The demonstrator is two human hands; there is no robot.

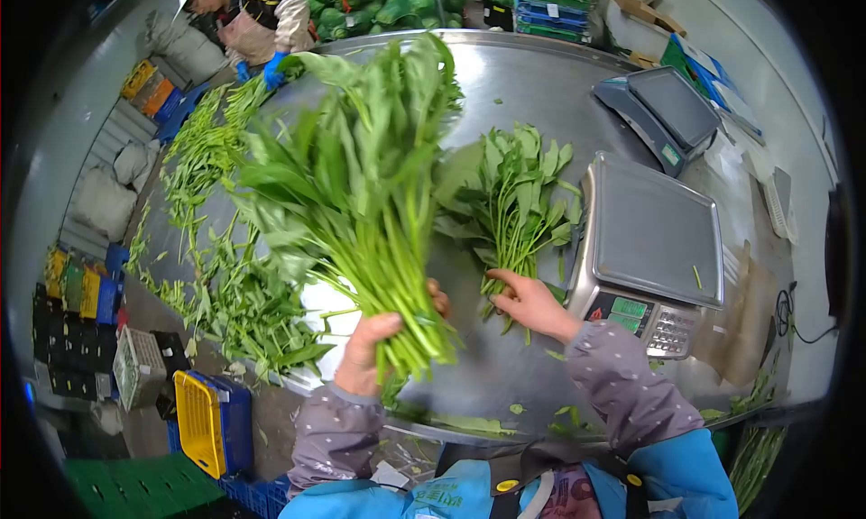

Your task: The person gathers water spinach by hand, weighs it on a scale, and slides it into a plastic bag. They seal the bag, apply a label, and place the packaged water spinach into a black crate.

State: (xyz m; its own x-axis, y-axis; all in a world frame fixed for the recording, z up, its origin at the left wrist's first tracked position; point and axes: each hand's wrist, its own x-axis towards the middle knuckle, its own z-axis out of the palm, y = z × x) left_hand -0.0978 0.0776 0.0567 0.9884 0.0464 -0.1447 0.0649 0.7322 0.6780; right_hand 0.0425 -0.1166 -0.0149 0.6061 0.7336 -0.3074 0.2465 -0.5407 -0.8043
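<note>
Landmark scale, head view: a flat digital weighing scale with a grey square tray and silver rim (663,226) stands on the table; a short green stem scrap (696,277) lies on its tray.
Large bunch: a thick bundle of broad-leaved greens with pale green stems (379,212) is held up left of the scale, leaves pointing away from the person.
Left hand: the bare left hand (372,343) is clenched around the lower stems of that bundle.
Small bunch: a smaller bundle of dark-leaved greens (519,194) lies just left of the scale.
Right hand: the bare right hand (532,304) is at its stems, near the scale's front left corner; whether it grips or only touches them, I cannot tell.
In the way: the raised bundle hides the tabletop behind it and overlaps the small bunch's edge.
Loose greens: a long spread of leafy stalks (253,307) lies well left of the scale.
Second scale: a dark grey weighing scale (663,113) stands just beyond the first.
Co-worker: a person in a white cap and blue gloves (275,71) handles greens, far beyond the scale to the left.
Surface: a shiny grey metal table (541,95) under the scale, dotted with leaf scraps.
Room: green mesh sacks (388,0) and stacked plastic crates (552,12) stand beyond the scale; a yellow plastic basket (198,420) sits low on its far left.
</note>
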